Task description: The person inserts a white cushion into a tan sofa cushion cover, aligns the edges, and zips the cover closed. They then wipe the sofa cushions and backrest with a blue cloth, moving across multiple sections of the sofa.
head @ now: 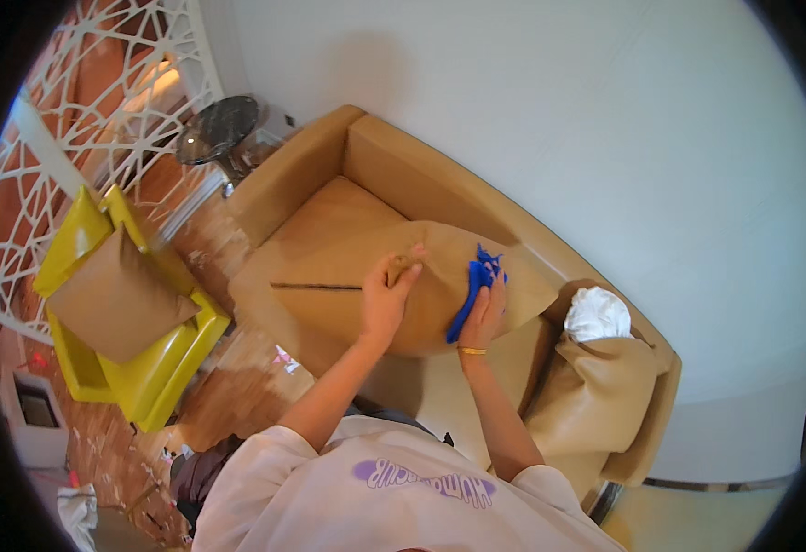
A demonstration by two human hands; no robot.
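A tan leather-look cushion [444, 293] is propped at a slant over the seat of a tan sofa [327, 214]. At its left side my left hand [386, 297] curls its fingers around a bunched fold of the cover. My right hand [486, 310] lies over a crumpled blue cloth [468, 303] and presses it against the cushion's face. Part of the cloth sticks out beyond the fingertips. A yellow bracelet circles my right wrist. A dark straight line, perhaps a seam or gap, runs left from my left hand.
To the right, a slumped tan cover [603, 393] has white stuffing or fabric [597, 314] showing at its top. A yellow armchair [161, 359] bears a brown cushion [121, 297]. Behind stand a dark round side table [220, 127] and a white lattice screen [110, 90]. Scraps litter the wooden floor [237, 386].
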